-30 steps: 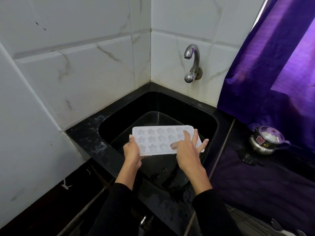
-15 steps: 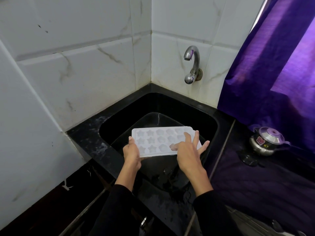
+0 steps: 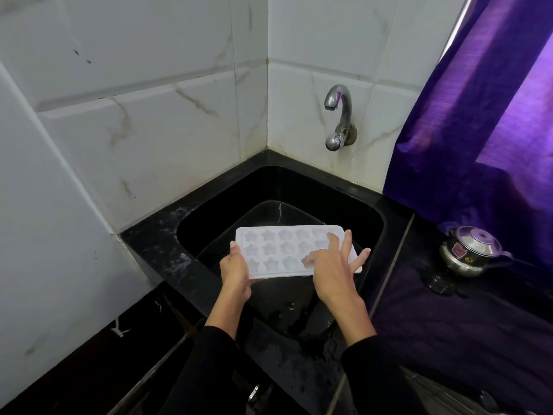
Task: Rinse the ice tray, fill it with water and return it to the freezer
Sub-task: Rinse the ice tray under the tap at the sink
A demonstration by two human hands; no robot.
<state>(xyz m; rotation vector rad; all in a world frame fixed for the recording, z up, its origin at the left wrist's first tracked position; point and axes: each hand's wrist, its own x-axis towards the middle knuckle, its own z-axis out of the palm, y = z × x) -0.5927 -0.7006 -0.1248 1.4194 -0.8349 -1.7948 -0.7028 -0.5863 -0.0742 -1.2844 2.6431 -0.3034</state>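
Tap [image 3: 338, 115] above sink [image 3: 374, 211]; kettle [image 3: 469, 250] right; left hand [image 3: 236, 271] grips tray [image 3: 275, 253], right hand [image 3: 332, 265] flat.

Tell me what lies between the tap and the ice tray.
In the head view, only white wall tile and the sink's black back wall separate the tap from the ice tray; no water is running.

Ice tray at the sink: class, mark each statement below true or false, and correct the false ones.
1. The left hand grips the ice tray by its end. True.
2. Water is running from the tap. False: no stream shows.
3. The right hand lies on the tray with fingers spread. True.
4. The tray rests on the counter by the steel pot. False: it is held over the black sink.
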